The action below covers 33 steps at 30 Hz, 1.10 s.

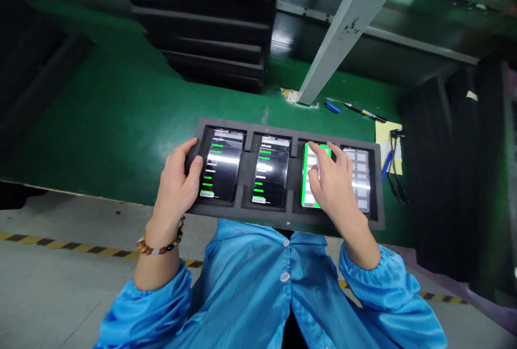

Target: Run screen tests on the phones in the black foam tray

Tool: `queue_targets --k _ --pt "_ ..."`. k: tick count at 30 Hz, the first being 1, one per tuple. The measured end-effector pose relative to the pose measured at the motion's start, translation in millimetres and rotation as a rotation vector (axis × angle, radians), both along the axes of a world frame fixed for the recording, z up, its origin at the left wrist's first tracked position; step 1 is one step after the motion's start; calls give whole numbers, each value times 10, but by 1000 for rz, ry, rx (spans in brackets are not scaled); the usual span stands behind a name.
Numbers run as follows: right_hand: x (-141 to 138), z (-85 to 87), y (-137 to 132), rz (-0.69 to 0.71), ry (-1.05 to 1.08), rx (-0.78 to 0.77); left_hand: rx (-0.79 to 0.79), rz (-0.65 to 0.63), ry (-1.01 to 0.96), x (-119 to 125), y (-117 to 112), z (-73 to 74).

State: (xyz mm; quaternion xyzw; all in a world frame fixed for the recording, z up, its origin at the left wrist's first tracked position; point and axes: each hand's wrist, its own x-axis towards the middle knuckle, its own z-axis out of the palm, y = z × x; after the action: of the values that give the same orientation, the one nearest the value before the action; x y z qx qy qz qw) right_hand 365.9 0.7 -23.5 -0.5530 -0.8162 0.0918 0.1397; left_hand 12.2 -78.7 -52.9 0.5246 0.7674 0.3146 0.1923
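A black foam tray [246,128] lies at the near edge of the green table and holds several phones with lit screens. My left hand [180,185] grips the tray's left end, thumb resting on the edge of the leftmost phone [222,163]. A second phone [271,170] sits in the middle slot. My right hand [331,179] hovers with fingers spread and bent over the third phone [311,174], whose screen has a green border; fingertips touch its screen. A fourth phone [361,176] with a grey grid lies at the right end.
A stack of black foam trays [210,26] stands at the back of the table. A slanted grey metal post [343,31] meets the table beside a blue pen [332,106] and a black pen [365,113]. Cables [396,171] and yellow paper [383,133] lie right of the tray. Dark bins [456,166] stand right.
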Motion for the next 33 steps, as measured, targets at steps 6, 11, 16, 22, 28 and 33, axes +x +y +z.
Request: queue_targets --k 6,11,16,22,28,33 --pt "216 -7 25 -108 35 -46 -4 11 6 13 1 19" --pt "231 -21 -1 25 23 -27 -7 10 2 11 -1 14" --pt "342 -3 -283 63 10 -10 5 5 3 13 2 12" --pt "521 0 -826 141 20 32 -12 5 17 29 6 41" --pt "611 -41 -1081 181 87 50 -35 7 19 32 2 61" --pt "442 -63 -951 194 104 50 -25 9 27 23 9 37"
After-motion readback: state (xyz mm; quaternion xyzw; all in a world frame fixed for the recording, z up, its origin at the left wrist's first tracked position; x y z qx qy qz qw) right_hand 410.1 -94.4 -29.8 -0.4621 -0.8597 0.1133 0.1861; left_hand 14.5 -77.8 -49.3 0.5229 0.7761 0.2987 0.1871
